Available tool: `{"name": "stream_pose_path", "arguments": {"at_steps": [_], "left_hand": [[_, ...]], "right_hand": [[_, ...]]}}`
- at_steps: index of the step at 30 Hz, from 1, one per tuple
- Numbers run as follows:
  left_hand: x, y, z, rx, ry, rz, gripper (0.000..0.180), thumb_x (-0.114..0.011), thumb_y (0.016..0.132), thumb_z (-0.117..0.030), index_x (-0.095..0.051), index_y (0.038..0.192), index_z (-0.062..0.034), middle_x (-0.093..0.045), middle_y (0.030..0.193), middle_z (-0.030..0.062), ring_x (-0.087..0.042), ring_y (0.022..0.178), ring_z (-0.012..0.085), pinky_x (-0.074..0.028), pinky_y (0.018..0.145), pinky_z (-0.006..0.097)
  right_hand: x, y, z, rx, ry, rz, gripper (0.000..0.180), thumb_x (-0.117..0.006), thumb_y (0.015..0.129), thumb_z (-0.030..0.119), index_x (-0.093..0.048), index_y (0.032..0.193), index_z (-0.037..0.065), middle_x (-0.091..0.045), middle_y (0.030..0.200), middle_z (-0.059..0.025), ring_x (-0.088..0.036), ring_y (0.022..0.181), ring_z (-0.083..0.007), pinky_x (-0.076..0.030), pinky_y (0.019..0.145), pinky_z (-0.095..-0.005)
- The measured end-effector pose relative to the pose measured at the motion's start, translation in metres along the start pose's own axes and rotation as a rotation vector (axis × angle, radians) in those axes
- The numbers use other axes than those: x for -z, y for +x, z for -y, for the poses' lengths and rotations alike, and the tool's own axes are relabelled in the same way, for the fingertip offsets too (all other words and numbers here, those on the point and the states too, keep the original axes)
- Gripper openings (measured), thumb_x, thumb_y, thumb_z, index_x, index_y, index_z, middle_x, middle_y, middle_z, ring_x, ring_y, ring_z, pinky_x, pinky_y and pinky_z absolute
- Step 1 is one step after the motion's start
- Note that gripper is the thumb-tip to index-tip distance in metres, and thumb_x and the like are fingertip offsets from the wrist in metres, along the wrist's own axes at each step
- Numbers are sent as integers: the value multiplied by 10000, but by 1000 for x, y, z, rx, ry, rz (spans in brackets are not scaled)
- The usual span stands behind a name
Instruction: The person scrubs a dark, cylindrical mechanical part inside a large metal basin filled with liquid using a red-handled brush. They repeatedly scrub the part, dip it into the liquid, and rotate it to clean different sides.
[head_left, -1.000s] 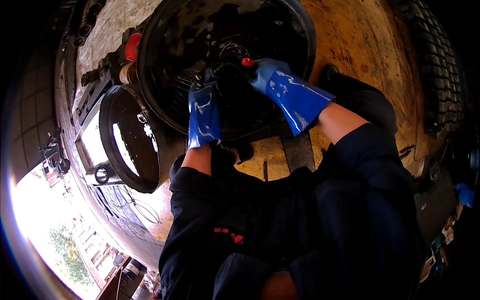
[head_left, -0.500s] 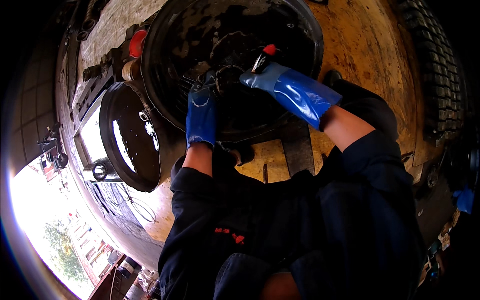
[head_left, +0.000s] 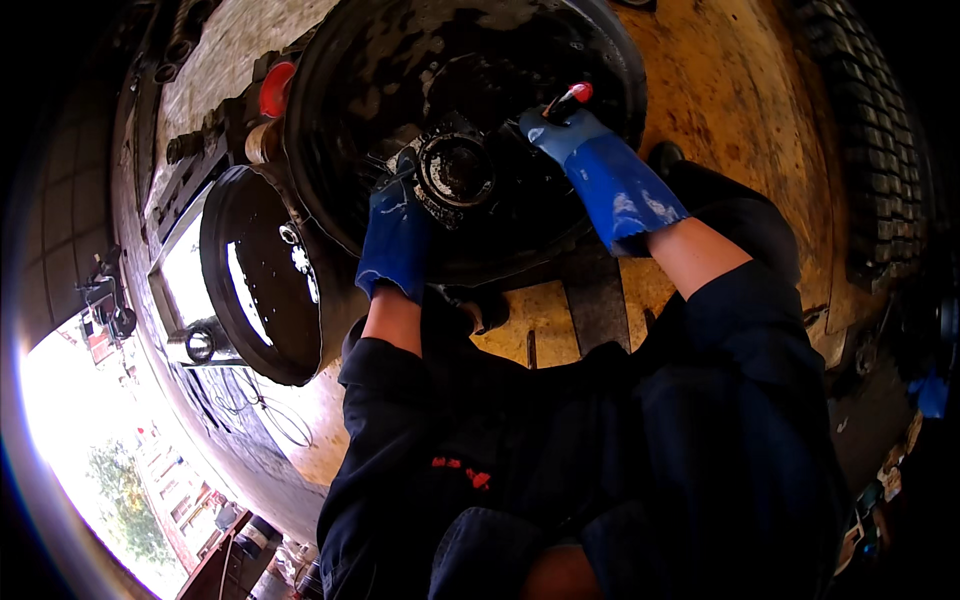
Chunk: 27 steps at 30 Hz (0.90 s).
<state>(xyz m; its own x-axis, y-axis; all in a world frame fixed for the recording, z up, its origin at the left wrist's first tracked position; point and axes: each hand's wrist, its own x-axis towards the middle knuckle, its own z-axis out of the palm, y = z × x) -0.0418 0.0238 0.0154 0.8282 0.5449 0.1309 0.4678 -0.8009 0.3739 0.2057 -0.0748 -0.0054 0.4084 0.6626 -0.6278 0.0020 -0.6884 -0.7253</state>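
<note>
My left hand (head_left: 396,222), in a blue rubber glove, is closed on the left edge of a dark, wet metal part with a round opening (head_left: 456,170). The part is tilted, its ring-shaped face turned up, inside a wide round black basin (head_left: 634,85) with dark liquid. To the right, my right hand (head_left: 572,142), gloved the same way, grips a tool with a black, red-ended handle (head_left: 580,93). The tool's working end is hidden, so I cannot tell its kind. It is apart from the metal part.
A second round dark pan (head_left: 262,270) stands tilted left of the basin. Behind it are a red round object (head_left: 276,89) and a metal ring (head_left: 199,344). A large treaded tyre (head_left: 880,150) is at the right, on the stained yellowish floor (head_left: 720,80).
The metal part has come up into view, its round face now showing beside my left hand. My right hand has moved right and slightly away with the tool.
</note>
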Motion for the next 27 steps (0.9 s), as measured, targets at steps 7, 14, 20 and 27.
{"name": "stream_pose_path", "arguments": {"at_steps": [7,14,20,27], "left_hand": [[-9,-13,10,361,-11,123,326,-479,961,-70,-571,1262,13,-612,1240,236,-608,1127,369,-508,929,402],[-15,-10,-6,343,0,180,355,-455,942,-37,-553,1278,23,-610,1201,264,-583,1128,401,-500,922,426],[1,-1,-23,235,-94,-17,342,-493,921,-29,-584,1247,17,-640,1117,277,-584,1103,431,-489,931,441],[10,1,-18,215,-139,-40,381,-467,920,12,-565,1288,21,-632,1200,261,-592,1138,411,-479,988,427]], "right_hand": [[-53,-13,3,212,310,189,442,-661,885,431,-693,1077,33,-703,899,-82,-640,855,-176,-505,801,-333],[-41,-15,29,15,281,79,530,-684,861,536,-705,1091,59,-712,905,-71,-664,825,-166,-527,800,-321],[-41,-15,45,258,82,-132,386,-613,920,416,-706,973,45,-707,821,-130,-687,775,-263,-542,757,-372],[-13,3,-11,45,-215,-100,327,-633,950,318,-693,1161,76,-725,1005,-134,-702,932,-230,-543,854,-342]]}}
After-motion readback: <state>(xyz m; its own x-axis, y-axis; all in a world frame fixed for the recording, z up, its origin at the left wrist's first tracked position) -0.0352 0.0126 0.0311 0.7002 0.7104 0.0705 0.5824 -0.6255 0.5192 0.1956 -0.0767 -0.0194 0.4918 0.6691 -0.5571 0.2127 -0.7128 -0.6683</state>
